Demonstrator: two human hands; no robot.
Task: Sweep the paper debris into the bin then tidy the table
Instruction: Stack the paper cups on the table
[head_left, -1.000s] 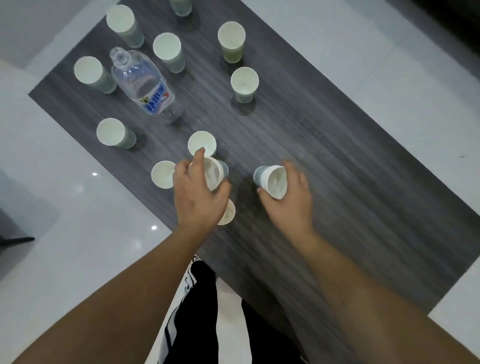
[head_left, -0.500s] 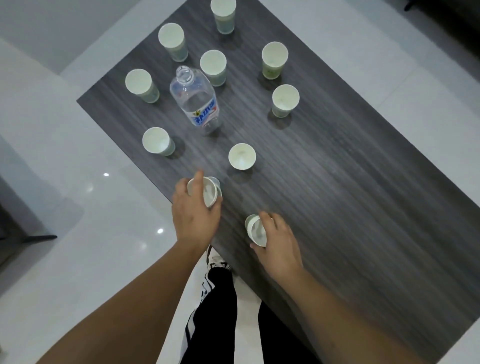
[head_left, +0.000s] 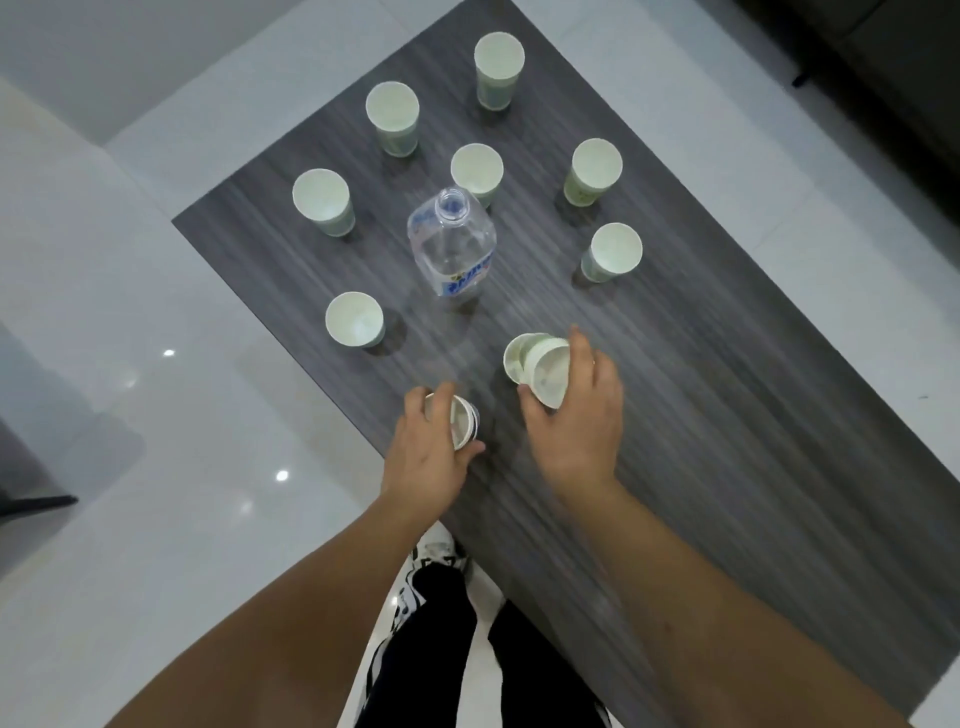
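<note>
On the dark wood-grain table (head_left: 727, 415), my left hand (head_left: 426, 457) grips a stack of white paper cups (head_left: 462, 421) near the table's front edge. My right hand (head_left: 576, 421) holds a tilted paper cup (head_left: 548, 374), its mouth over a standing cup (head_left: 517, 356) just to its left. Several more paper cups stand upright farther back, one of them near the left edge (head_left: 355, 318). An uncapped clear plastic water bottle (head_left: 451, 249) stands among them. No bin or paper debris shows.
White glossy floor tiles (head_left: 156, 467) surround the table on the left and front. My legs in black trousers and a shoe (head_left: 436, 561) are below the table's front corner. A dark piece of furniture (head_left: 883, 62) sits at the top right.
My right hand moved forward and left with its cup to the standing cup. My left hand stayed near the front edge with its stack. The view shifted, showing more of the table's far end.
</note>
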